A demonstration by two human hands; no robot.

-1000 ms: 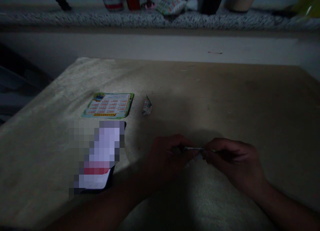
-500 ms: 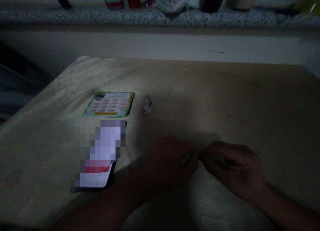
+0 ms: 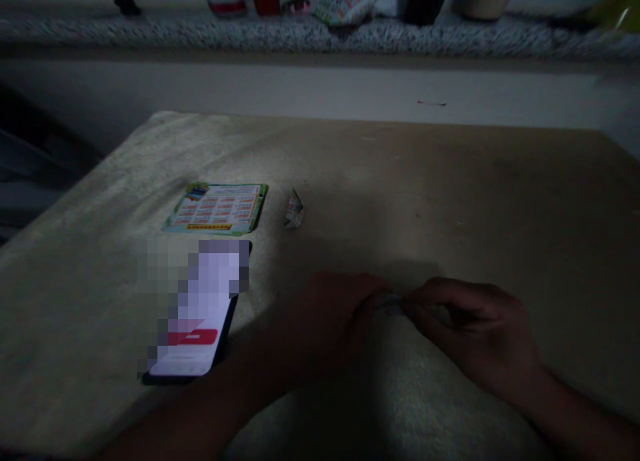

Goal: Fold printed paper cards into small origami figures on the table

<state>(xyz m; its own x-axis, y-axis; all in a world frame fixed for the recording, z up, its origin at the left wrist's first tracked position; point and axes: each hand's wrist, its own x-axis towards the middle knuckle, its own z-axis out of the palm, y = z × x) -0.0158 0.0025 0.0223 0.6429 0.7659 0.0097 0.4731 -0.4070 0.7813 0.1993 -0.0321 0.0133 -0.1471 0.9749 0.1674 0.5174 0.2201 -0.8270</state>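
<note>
Just above the table, my left hand (image 3: 345,314) has its fingers closed on a small folded piece of paper (image 3: 391,304). My right hand (image 3: 475,328) pinches the other end of the same paper between thumb and fingertips. Only a short, pale strip of it shows between the hands; the fingers cover the rest, and the dim light hides its print. Beyond my left hand stands a little folded paper shape (image 3: 294,211) with coloured print, apart from both hands.
Left of my hands, a phone (image 3: 193,351) with a lit, partly blurred screen lies beside my left forearm. Behind it are flat printed cards (image 3: 220,208) on the table (image 3: 500,201). A speckled stone ledge (image 3: 280,38) at the back carries containers and a printed packet (image 3: 345,6).
My left fingers have shifted and uncovered a pale bit of the paper between the hands. My right hand keeps its pinch. The folded shape and cards stay put.
</note>
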